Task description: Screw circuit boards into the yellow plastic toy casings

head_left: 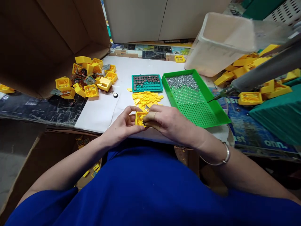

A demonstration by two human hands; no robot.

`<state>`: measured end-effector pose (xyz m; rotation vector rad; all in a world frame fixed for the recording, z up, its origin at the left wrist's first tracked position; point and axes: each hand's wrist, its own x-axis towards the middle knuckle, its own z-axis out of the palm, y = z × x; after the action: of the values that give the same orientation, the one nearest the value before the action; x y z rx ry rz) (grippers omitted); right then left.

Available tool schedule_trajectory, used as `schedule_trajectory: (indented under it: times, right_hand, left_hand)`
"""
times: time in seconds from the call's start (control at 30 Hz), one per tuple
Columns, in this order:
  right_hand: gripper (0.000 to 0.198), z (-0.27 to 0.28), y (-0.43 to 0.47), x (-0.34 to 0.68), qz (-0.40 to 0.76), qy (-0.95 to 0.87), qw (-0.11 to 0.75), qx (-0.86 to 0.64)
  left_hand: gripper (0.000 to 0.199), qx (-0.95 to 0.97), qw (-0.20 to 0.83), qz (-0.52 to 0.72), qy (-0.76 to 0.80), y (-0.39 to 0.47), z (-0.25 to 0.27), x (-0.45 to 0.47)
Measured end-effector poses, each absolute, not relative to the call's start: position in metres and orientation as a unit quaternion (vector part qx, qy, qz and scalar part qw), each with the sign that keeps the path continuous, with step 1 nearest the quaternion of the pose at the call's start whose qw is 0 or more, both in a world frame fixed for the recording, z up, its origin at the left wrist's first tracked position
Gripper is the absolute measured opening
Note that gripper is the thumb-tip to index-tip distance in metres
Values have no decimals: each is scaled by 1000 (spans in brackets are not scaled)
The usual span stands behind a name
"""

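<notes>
My left hand (pixel 124 124) grips a small open yellow plastic housing (pixel 137 119) by its left side, fingers behind and thumb along the near edge. At the housing's right side, my right hand (pixel 166 119) is closed, its covered fingertips pinching a small round dark part (pixel 144 122) at the opening. Thin wires and a small grey piece (pixel 147 107) stick up above those fingers. The inside of the housing is partly hidden by the fingers. Just beyond the hands lies a heap of flat yellow plastic pieces (pixel 147 99).
A teal tray of round metal-topped parts (pixel 147 88) stands behind the heap. To the right are a green tray (pixel 197 108) with small screws and a hanging screwdriver (pixel 225 91). Wired yellow housings (pixel 91 91) pile up at left near a cardboard box (pixel 54 37); a translucent bin (pixel 199 53) stands behind.
</notes>
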<state>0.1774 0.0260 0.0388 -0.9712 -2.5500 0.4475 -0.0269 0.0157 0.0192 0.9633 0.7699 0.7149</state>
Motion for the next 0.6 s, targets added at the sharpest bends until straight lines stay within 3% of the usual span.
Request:
schedule_trajectory:
  times: [0.1,0.23,0.3,0.43,0.6]
  right_hand:
    - [22,38,23,176,154,-907,221,-322]
    - [24,27,22,179,200,-850,370,-317]
    - [35,20,24,181,198,-827,410,-330]
    - [55,10,30,183,236,-850,368,-295]
    - [41,13,32,186,236,-863,362,-262]
  left_hand:
    - [47,424,748,359,361,20,15,-23]
    - [47,384,748,388,378,22,17,-21]
    - [46,356,756,390,387,22,21,-21]
    - [42,315,804,335,378,22,28,-25]
    - [40,351,816,247,387,21,30,-33]
